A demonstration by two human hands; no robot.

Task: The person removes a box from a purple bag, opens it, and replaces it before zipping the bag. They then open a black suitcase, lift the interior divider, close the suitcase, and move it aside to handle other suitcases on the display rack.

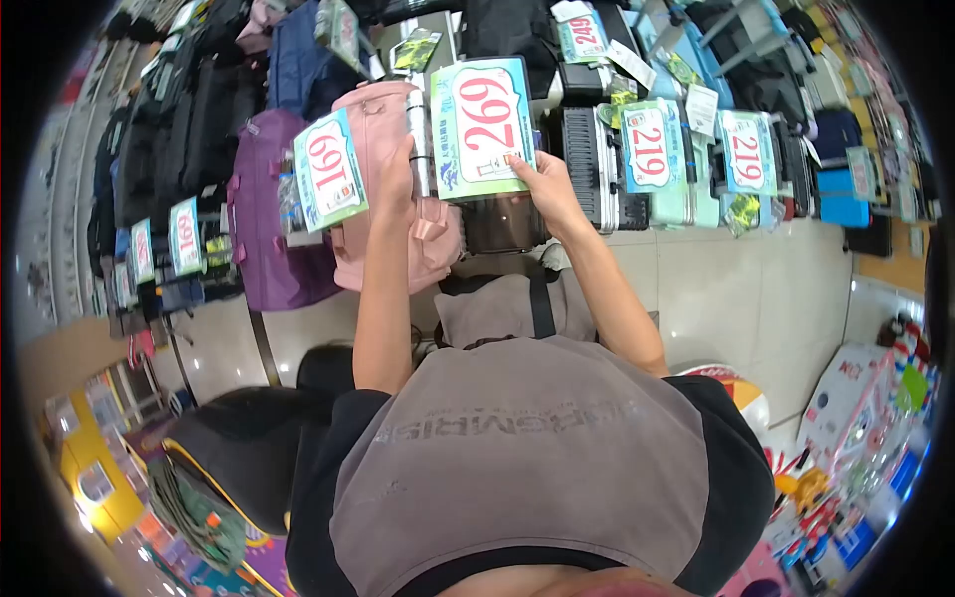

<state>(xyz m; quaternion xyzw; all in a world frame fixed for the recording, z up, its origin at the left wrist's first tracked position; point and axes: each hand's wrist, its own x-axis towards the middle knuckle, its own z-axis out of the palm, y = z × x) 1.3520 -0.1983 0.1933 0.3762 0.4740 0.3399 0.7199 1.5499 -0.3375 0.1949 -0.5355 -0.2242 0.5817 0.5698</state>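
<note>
My right hand [552,194] pinches the lower right corner of a price card [477,124], thumb on its front. The card is green and white, with 269 in red, and stands before a dark brown suitcase [502,224]. My left hand [397,184] is edge-on against a pink travel bag [370,114], its fingers stretched upward and partly hidden. Left of that hand hangs another price card [330,171] reading 169. A purple travel bag [274,199] is beside the pink one.
Black ribbed luggage [587,164] and mint suitcases [671,204] with 219 cards line the right. Dark bags [189,129] fill the left. A grey-and-black bag or cloth [497,308] is close in front of my body. Toys [826,497] are at lower right.
</note>
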